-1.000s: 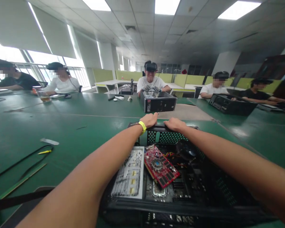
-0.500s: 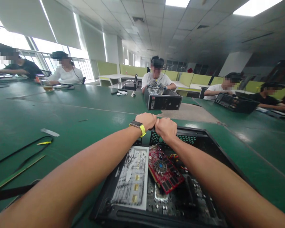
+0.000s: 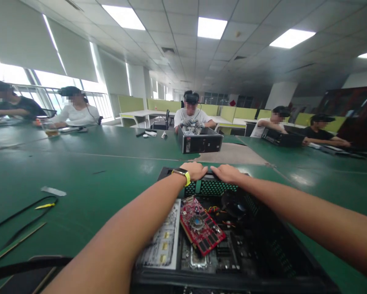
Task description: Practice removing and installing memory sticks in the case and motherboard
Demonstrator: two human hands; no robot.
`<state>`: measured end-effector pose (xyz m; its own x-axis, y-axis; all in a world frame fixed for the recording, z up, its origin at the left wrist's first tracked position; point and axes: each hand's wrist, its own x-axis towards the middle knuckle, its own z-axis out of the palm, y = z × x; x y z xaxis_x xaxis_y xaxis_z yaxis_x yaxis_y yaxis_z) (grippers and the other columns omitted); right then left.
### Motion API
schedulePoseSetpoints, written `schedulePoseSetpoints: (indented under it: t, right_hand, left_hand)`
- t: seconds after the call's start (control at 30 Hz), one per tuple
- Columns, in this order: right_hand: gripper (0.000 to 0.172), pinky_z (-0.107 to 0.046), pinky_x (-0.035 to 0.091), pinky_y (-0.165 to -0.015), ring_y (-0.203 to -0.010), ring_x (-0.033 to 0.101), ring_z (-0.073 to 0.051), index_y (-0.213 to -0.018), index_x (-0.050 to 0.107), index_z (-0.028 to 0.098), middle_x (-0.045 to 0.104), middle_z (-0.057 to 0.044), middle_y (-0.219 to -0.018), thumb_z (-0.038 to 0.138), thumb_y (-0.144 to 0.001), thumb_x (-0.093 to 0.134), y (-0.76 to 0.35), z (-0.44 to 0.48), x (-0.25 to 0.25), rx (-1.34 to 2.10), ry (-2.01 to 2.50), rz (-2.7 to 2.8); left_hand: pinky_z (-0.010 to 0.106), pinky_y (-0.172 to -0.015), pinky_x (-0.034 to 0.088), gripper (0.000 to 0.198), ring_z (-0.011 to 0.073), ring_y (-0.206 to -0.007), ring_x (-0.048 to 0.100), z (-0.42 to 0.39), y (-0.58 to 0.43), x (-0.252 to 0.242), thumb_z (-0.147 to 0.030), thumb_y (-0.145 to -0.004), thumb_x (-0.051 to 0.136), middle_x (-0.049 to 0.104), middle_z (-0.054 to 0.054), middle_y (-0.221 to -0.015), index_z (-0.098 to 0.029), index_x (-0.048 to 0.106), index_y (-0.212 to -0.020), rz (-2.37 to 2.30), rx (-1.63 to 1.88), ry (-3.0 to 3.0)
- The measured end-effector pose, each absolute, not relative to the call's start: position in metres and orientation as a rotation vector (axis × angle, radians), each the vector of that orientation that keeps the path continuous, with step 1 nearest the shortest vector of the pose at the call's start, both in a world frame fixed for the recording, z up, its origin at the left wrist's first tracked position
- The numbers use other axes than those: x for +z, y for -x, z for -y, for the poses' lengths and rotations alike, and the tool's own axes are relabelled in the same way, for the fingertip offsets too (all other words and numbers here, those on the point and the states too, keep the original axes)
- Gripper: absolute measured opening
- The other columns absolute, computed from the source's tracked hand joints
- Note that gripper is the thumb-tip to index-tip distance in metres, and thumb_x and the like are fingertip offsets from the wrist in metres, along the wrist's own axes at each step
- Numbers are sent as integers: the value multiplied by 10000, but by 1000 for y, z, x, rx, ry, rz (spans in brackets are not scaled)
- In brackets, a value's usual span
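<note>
An open black computer case (image 3: 226, 279) lies on the green table in front of me. My left hand (image 3: 194, 170), with a yellow-banded watch at the wrist, grips the case's far rim. Beside it, my right hand (image 3: 227, 173) holds the same rim, a small gap between the two thumbs. Most fingers are hidden over the far side. Inside the case, a red graphics card (image 3: 214, 234) rests at a slant above the motherboard. A scuffed, pale metal panel (image 3: 173, 245) fills the left side, partly behind my left forearm. A dark fan (image 3: 234, 203) sits near the right hand.
On the green table (image 3: 88, 196), black cables (image 3: 24, 210) and a strip of clear plastic (image 3: 54, 191) lie to the left. Across from me, a gloved person (image 3: 192, 118) works at another computer case (image 3: 201, 143). More people sit at both sides.
My hands have gone from touching fists to slightly apart and flatter on the far rim. The case appears turned a little, showing more of its right interior. My view has tilted up.
</note>
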<state>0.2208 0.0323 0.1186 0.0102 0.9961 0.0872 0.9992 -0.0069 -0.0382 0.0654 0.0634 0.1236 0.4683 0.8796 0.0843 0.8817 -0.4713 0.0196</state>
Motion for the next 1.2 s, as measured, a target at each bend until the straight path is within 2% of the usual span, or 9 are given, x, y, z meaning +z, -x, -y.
schedulePoseSetpoints:
  t: [0.23, 0.33, 0.47, 0.57, 0.67, 0.77, 0.87, 1.03, 1.2]
  right_hand:
    - [705, -344, 431, -786, -942, 633, -287, -971, 722, 147, 686, -174, -1004, 512, -934, 119, -225, -20, 101, -171, 2223, 2095]
    - [626, -343, 415, -825, -994, 604, -273, -1018, 693, 147, 669, -162, -1058, 466, -947, 159, -217, -15, 109, -173, 2211, 2100]
    - [416, -324, 373, -889, -1108, 523, -239, -1168, 591, 175, 604, -121, -1206, 390, -930, 327, -208, 33, 127, -233, 2105, 2126]
    - [391, -272, 398, -725, -852, 600, -193, -922, 662, 187, 683, -85, -964, 427, -919, 353, -207, 101, 137, 38, 1961, 2327]
    - [487, -244, 313, -516, -541, 535, -129, -658, 632, 191, 654, -33, -658, 486, -912, 340, -207, 164, 137, 510, 1939, 2436]
    - [463, -250, 230, -475, -471, 455, -102, -584, 606, 182, 608, -19, -564, 432, -898, 375, -204, 193, 124, 536, 2022, 2328]
    - [418, -260, 214, -492, -476, 409, -89, -538, 585, 170, 566, -9, -531, 345, -876, 411, -205, 196, 114, 350, 1974, 2286]
    - [433, -241, 222, -460, -446, 374, -86, -566, 633, 173, 551, -3, -510, 390, -874, 420, -221, 168, 139, 413, 1974, 2456]
    - [327, -246, 313, -478, -615, 609, -184, -807, 740, 177, 700, -76, -734, 440, -781, 547, -227, 103, 152, 408, 2023, 3004]
  left_hand:
    - [376, -845, 452, 719, 302, -991, 623, -63, -67, 106, -588, -904, 148, 684, 166, -994, -142, 712, -894, 1454, -180, 2686]
    - [378, -820, 461, 675, 293, -954, 629, -61, -68, 110, -558, -913, 169, 686, 152, -971, -145, 703, -892, 1444, -196, 2691]
    - [375, -863, 436, 475, 268, -1054, 567, -40, -72, 123, -420, -923, 268, 630, 136, -1135, -151, 610, -1113, 1372, -344, 2662]
    - [313, -814, 439, 403, 225, -978, 585, -7, -73, 136, -364, -901, 314, 654, 105, -1061, -166, 636, -1041, 1238, -394, 2728]
    - [265, -580, 423, 431, 173, -640, 589, 35, -71, 146, -410, -871, 334, 673, 75, -761, -166, 680, -796, 1033, -61, 3006]
    - [245, -454, 355, 381, 134, -472, 500, 69, -67, 152, -420, -816, 402, 624, 36, -598, -171, 662, -690, 687, 565, 3275]
    - [225, -433, 348, 338, 122, -469, 497, 80, -66, 159, -367, -808, 407, 628, 21, -588, -178, 658, -683, 465, 864, 3359]
    - [262, -495, 426, 272, 195, -604, 610, 57, -83, 170, -318, -749, 513, 709, 105, -791, -161, 719, -830, 813, 623, 3020]
    - [322, -613, 503, 321, 278, -757, 657, 46, -104, 153, -253, -618, 702, 718, 134, -901, -155, 722, -923, 901, 810, 2970]
